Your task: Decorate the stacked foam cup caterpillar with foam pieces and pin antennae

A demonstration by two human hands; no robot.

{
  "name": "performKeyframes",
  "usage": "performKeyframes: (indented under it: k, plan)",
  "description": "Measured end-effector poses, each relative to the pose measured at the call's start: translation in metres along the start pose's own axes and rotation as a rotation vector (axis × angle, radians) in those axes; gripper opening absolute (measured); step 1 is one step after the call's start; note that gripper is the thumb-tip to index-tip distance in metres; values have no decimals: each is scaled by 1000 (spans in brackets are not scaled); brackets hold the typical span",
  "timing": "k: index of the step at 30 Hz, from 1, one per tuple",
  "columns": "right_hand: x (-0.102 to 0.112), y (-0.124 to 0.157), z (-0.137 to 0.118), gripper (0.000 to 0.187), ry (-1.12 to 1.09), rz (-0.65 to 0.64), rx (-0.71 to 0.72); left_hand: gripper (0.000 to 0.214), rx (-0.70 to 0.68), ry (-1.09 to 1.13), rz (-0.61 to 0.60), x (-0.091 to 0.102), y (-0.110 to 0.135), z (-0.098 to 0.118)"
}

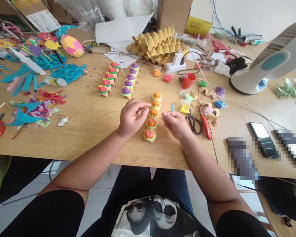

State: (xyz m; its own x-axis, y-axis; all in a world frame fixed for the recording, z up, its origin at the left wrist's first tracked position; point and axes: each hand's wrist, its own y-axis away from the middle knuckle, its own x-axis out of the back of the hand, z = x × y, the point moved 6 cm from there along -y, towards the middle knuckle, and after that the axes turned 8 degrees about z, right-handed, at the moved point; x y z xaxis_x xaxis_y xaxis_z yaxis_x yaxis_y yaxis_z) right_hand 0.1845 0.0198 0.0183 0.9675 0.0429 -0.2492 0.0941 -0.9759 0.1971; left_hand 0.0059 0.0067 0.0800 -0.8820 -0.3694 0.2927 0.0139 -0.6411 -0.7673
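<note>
An egg-carton strip (151, 123) stands on the table between my hands, running away from me. Its cups carry orange clay domes with pale green edges and small yellow and pink clay details. My left hand (133, 118) is at the strip's left side, thumb and forefinger drawn together over the middle cups. To the right of the strip, my right hand (176, 123) is closed in a pinch, thumb against forefinger. Whatever either pinch holds, if anything, is too small to make out. A small blue stick (172, 107) lies just beyond my right hand.
Red-topped (105, 82) and purple-topped carton strips (129, 80) with pin feelers stand at the back left. Black scissors (194, 122), a red cutter (206, 126) and bagged clay (185, 108) lie right. Phones (263, 140), a fan (263, 62) and paper scraps (34, 112) surround the workspace.
</note>
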Motion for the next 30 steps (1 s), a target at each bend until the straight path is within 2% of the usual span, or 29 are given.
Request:
performKeyframes:
  k: [5,11,13,18,21,25,28,30]
  plan:
    - [-4,2,-2,43,-5,-32,10,14,-15,-17,-41,-3,1,1]
    - [0,-2,4,56,47,-28,30,13,-9,2,-65,-6,1,1]
    - [0,-1,2,58,127,-26,81,14,7,40,-104,-9,2,1]
    - [-5,9,-15,58,351,26,296,23,14,128,-288,-23,8,6]
    - [-12,14,-23,60,397,10,377,19,-6,111,-294,-25,10,9]
    - [-14,15,-22,63,367,-3,337,10,-32,129,-221,-22,9,11]
    - [-12,12,-16,66,207,-26,219,8,-45,121,-178,-17,7,12]
    - [-13,10,-11,60,98,-83,130,9,-49,107,-153,-14,5,13]
